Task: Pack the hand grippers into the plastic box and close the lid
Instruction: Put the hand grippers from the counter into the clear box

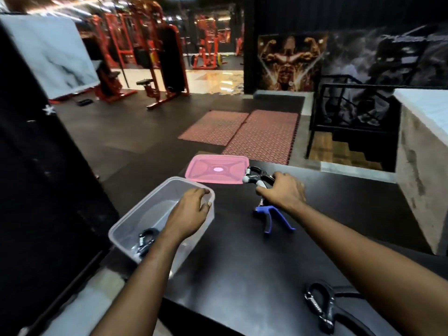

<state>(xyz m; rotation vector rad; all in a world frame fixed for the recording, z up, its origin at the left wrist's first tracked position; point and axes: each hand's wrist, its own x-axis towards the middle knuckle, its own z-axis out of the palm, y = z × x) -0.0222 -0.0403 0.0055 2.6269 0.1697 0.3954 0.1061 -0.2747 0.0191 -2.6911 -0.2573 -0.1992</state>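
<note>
Four hand grippers show on the dark counter (242,263), and the clear plastic box (135,221) sits at its nine o'clock edge, uncovered. One black gripper (145,241) lies inside the box at its near end, partly hidden by the left forearm. The left hand (191,209) rests over the box's far right corner, its grip loosely curled on the rim, fingers (197,191) draped over the far wall and the thumb on the right wall. At twelve o'clock from the box, just beyond it, the pink lid (215,169) lies flat on the counter (off the box entirely). At the lid's three o'clock edge, the right hand (283,190) has its grip closed around the handles of a black and grey gripper (257,178), whose head points toward the lid; whether it is lifted off the counter I cannot tell. Just at six o'clock from that hand, a blue gripper (271,218) lies on the counter with its handles splayed toward the person. Near the counter's five o'clock corner, well apart from the rest, another black gripper (320,304) lies beside the right forearm.
</note>
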